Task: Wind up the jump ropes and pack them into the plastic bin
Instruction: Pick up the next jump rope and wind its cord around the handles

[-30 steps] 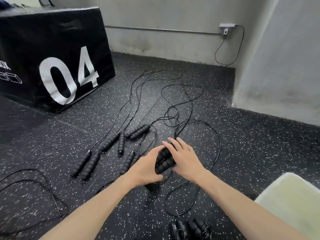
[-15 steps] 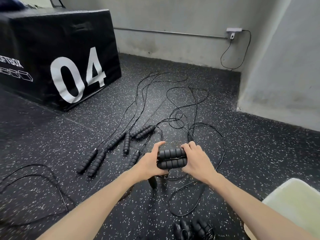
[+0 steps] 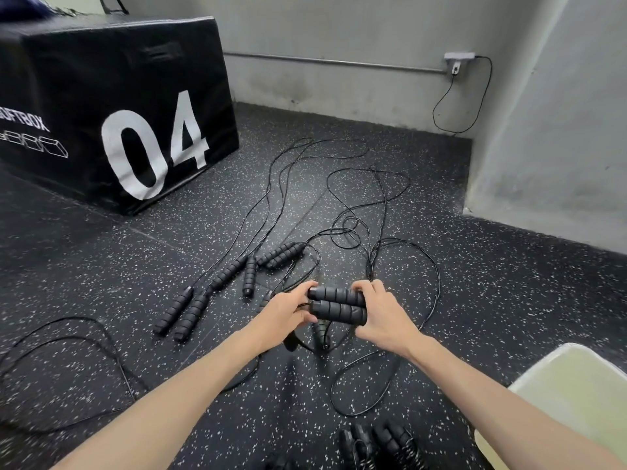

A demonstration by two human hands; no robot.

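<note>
Two black foam jump rope handles (image 3: 337, 302) are held side by side, horizontal, above the speckled rubber floor (image 3: 492, 300). The left hand (image 3: 285, 313) pinches their left ends; the right hand (image 3: 380, 317) grips their right ends. Their cord (image 3: 383, 364) trails on the floor. The plastic bin (image 3: 573, 385) stands lower right.

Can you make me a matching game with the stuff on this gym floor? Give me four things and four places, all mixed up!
Things:
1. pair of handles
2. black box
3. plastic bin
4. charger

Places:
A. on the wall
B. bottom right corner
C. between both hands
D. far left, marked 04

Pairs: 1-C, 2-D, 3-B, 4-A
</note>
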